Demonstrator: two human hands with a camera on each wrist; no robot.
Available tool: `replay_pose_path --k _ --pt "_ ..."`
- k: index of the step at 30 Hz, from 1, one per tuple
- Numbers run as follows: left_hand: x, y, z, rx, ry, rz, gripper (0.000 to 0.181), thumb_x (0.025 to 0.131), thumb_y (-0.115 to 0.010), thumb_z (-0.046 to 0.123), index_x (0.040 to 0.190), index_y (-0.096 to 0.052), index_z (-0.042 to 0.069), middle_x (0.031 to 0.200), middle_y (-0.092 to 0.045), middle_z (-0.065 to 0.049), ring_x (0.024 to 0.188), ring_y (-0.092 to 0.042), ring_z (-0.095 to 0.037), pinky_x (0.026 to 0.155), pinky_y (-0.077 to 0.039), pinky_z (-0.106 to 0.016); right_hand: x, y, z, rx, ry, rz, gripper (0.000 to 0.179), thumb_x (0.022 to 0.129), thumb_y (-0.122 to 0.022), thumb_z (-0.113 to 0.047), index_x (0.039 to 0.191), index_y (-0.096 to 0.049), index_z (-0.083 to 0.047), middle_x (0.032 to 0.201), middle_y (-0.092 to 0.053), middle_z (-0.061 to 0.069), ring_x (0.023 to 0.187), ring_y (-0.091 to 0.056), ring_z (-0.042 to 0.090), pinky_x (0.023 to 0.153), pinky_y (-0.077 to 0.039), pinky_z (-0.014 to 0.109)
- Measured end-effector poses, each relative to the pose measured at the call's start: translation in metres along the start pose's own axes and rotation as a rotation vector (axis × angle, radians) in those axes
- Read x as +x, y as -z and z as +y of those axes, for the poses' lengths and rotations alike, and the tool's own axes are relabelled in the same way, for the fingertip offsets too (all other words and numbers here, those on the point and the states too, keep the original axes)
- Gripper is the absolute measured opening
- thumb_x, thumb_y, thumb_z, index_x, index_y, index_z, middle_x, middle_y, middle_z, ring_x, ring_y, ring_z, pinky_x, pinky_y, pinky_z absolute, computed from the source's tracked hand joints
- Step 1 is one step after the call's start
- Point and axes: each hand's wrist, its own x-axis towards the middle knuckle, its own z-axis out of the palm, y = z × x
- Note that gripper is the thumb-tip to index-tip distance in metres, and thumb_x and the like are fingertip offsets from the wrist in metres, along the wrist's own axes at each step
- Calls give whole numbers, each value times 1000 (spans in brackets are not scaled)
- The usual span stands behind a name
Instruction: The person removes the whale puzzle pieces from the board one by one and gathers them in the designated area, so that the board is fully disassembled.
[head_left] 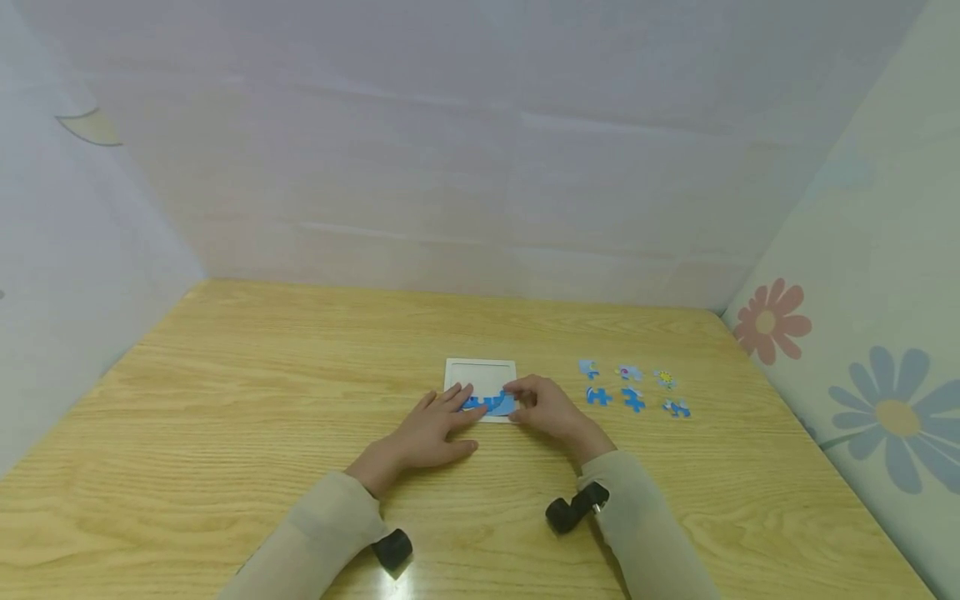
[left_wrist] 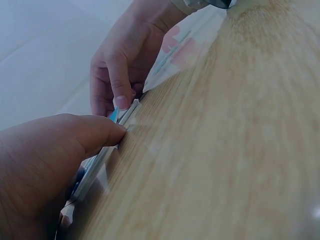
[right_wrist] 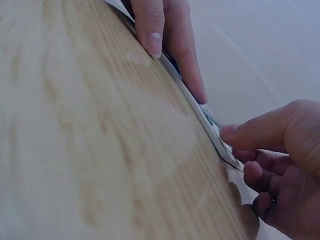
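Observation:
A white square puzzle tray (head_left: 480, 375) lies on the wooden table, with blue jigsaw pieces (head_left: 483, 403) along its near side. My left hand (head_left: 431, 435) lies over the tray's near left part, fingers spread and fairly straight, touching the pieces. At the near right corner my right hand (head_left: 551, 408) pinches a light blue puzzle piece (left_wrist: 114, 115) between thumb and fingers. That piece is tilted up at the tray's edge in the left wrist view. The right wrist view shows the tray edge (right_wrist: 197, 114) between both hands. Fingers hide part of the pieces.
Right of the tray, loose jigsaw pieces lie in two rows, among them a blue piece (head_left: 597, 397) and one with a yellow sun (head_left: 665, 378). Pale cloth walls (head_left: 480, 167) stand behind and beside the table (head_left: 262, 375).

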Motion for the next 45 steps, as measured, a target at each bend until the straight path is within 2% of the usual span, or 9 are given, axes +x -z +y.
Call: replay_pose_path --k 6,11,18,25,32,39,45 --pt "1 -1 -1 6 3 -3 53 85 -49 38 132 -38 15 139 -19 -16 127 -11 -29 96 -8 -53 1 7 -4 16 10 -6 36 72 -64 0 107 -60 -7 95 -54 6 75 -45 19 64 -40 30" --pt "1 -3 -5 16 9 7 54 85 -47 41 132 -37 16 139 -19 -14 127 -10 -27 96 -7 -52 4 13 -5 4 71 -42 36 76 -63 -2 111 -57 -5 97 -52 6 67 -45 18 52 -39 28" --pt "1 -6 -8 12 33 10 56 85 -45 45 133 -37 18 140 -19 -11 128 -9 -25 97 -6 -50 3 29 -10 -40 115 -27 42 75 -64 -3 116 -54 -2 99 -52 8 68 -48 17 50 -40 27" --pt "3 -8 -8 4 25 17 59 84 -46 46 133 -35 15 140 -16 -12 128 -8 -26 98 -5 -49 -10 54 -5 -44 144 -29 41 78 -61 -1 117 -51 1 102 -49 11 70 -46 20 53 -40 30" --pt "2 -7 -10 3 1 26 59 84 -46 45 133 -35 15 140 -16 -14 128 -8 -26 97 -6 -49 -27 80 2 -88 145 3 40 78 -61 -2 117 -51 -4 102 -48 11 72 -46 20 59 -41 32" --pt "2 -6 -13 25 -27 49 58 84 -48 43 132 -37 13 139 -19 -17 127 -12 -30 96 -10 -51 -43 103 12 -41 152 2 38 79 -60 0 116 -51 0 104 -48 14 71 -44 21 51 -38 25" --pt "2 -7 -12 27 -38 62 57 84 -49 42 131 -39 12 138 -20 -18 126 -13 -31 95 -10 -52 -56 111 22 -28 165 13 43 79 -61 -3 120 -48 3 102 -47 18 67 -45 17 53 -39 24"
